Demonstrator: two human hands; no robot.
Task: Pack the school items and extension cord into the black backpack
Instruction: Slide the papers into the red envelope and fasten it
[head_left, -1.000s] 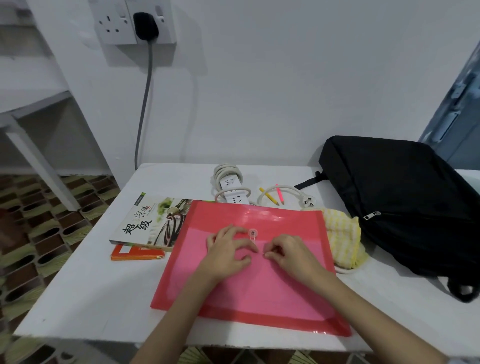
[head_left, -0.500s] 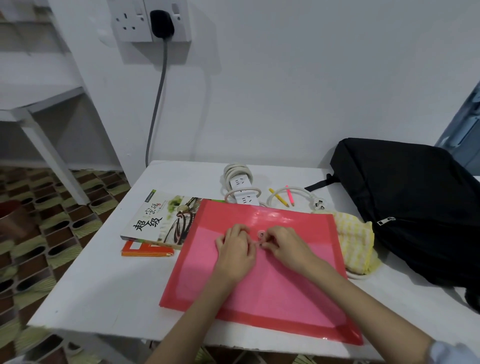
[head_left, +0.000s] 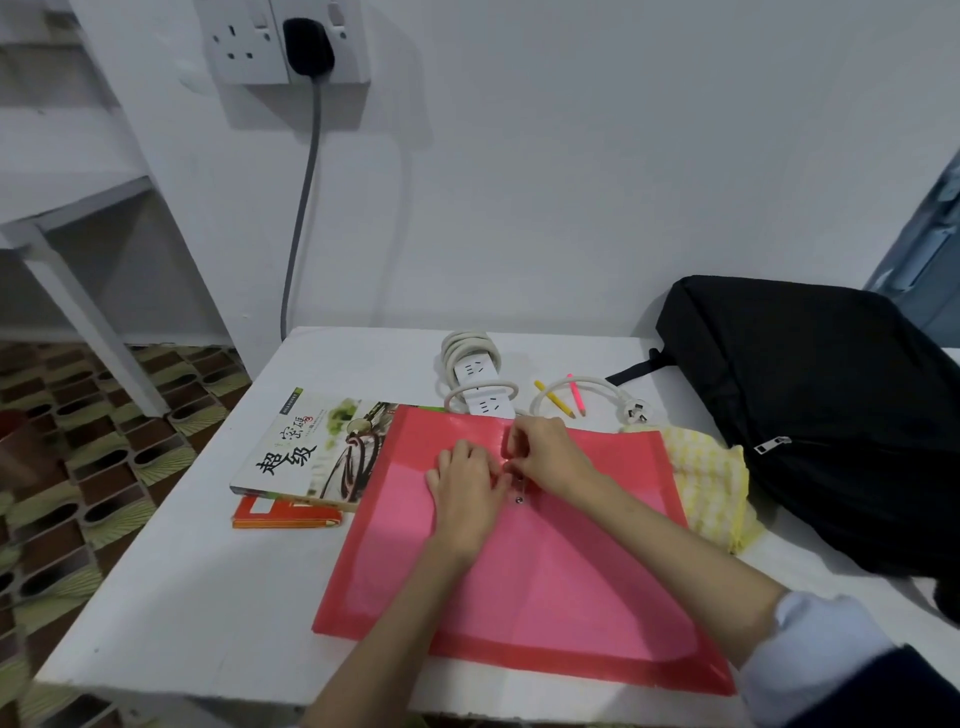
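Observation:
A red plastic file folder (head_left: 545, 582) lies flat at the table's front. My left hand (head_left: 465, 486) rests on it with fingers spread beside its clasp. My right hand (head_left: 548, 449) pinches the folder's flap at the clasp and lifts it a little. A book with a printed cover (head_left: 311, 447) and an orange booklet (head_left: 283, 518) lie to the left. The white extension cord (head_left: 475, 376) is coiled behind the folder, with a yellow pencil (head_left: 553, 399) and a pink pen (head_left: 575, 394) inside its cable loop. The black backpack (head_left: 826, 415) lies zipped at the right.
A yellow checked cloth (head_left: 711, 483) sits between the folder and the backpack. A wall socket (head_left: 280, 41) with a black plug hangs above, its grey cable dropping behind the white table (head_left: 197, 597). A white shelf frame (head_left: 78, 270) stands over the patterned floor on the left.
My right hand has moved up over the clasp and raised the flap's edge. My left hand shifted a little toward the clasp. The camera has moved closer.

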